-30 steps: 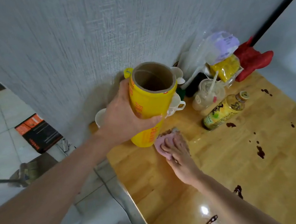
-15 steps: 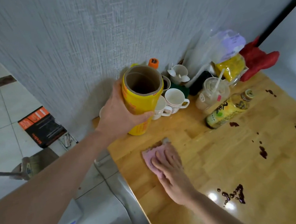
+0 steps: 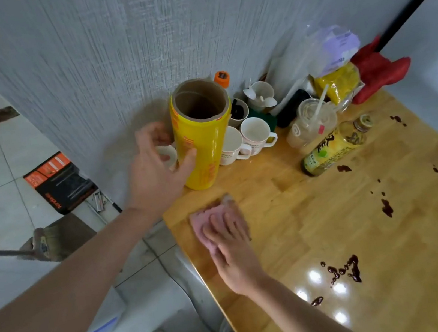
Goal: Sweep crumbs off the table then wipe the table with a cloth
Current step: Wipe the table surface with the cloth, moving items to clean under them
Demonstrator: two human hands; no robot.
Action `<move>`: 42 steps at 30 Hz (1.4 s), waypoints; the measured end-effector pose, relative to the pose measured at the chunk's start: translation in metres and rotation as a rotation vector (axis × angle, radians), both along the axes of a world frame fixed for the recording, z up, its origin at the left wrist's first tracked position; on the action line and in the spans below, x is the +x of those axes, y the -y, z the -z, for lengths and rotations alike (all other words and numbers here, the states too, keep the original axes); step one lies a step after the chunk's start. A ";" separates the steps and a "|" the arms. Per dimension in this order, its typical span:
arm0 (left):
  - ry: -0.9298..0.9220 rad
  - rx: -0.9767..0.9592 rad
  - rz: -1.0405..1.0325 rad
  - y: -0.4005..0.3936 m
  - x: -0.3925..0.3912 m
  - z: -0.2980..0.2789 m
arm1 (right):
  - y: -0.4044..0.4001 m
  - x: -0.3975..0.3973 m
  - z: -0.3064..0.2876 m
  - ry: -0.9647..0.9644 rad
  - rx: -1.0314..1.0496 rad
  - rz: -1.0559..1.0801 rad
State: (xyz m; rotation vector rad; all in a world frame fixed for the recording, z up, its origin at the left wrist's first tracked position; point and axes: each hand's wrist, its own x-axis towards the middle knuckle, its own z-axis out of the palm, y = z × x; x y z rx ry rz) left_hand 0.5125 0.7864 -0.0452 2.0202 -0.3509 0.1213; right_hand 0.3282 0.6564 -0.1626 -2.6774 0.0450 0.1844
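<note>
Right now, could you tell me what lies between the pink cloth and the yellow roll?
Only bare wooden table separates the pink cloth from the yellow roll, seen in the head view.

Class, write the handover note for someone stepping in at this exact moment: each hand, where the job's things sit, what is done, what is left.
Left hand: fingers loose beside the upright yellow roll, thumb touching it, not gripping.
Right hand: flat, pressing the pink cloth onto the wooden table near its left edge.
Done: the patch around the cloth looks clean.
Left: dark spills near the front, more drops toward the right and by the lying bottle. Mugs crowd the back corner.
</note>
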 end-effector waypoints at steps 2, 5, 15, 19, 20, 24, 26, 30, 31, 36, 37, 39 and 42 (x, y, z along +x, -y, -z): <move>0.155 0.056 0.010 -0.016 -0.013 0.008 | 0.019 -0.017 -0.007 0.041 0.050 -0.297; 0.059 0.244 0.313 -0.032 -0.030 0.025 | 0.084 -0.017 0.001 0.105 0.095 0.041; -0.286 0.680 0.658 0.004 -0.049 0.063 | -0.005 -0.041 0.001 0.007 -0.030 -0.221; -0.367 0.987 0.878 0.033 -0.065 0.078 | 0.097 -0.091 -0.011 0.024 0.079 0.108; -0.408 1.043 0.865 0.040 -0.070 0.080 | 0.122 -0.095 -0.015 0.039 0.113 0.371; -0.458 1.217 0.786 0.068 -0.081 0.065 | 0.127 -0.074 -0.018 -0.078 0.135 1.187; -0.544 1.262 0.790 0.079 -0.067 0.069 | 0.072 -0.070 -0.008 0.030 0.042 0.832; -0.549 1.437 0.855 0.099 -0.048 0.079 | 0.038 -0.124 -0.009 0.018 0.141 -0.002; -0.528 1.513 0.899 0.101 -0.048 0.076 | 0.061 -0.132 -0.010 0.021 0.192 -0.032; -0.413 1.536 0.883 0.107 -0.053 0.058 | 0.204 -0.149 -0.012 -0.026 0.169 0.939; -0.435 1.513 0.878 0.109 -0.056 0.050 | 0.210 -0.142 -0.014 -0.104 0.081 1.179; -0.465 1.506 0.884 0.114 -0.057 0.045 | 0.186 -0.119 -0.020 -0.172 -0.018 1.272; -0.404 1.489 0.835 0.119 -0.062 0.045 | 0.100 -0.110 -0.008 -0.018 -0.038 0.600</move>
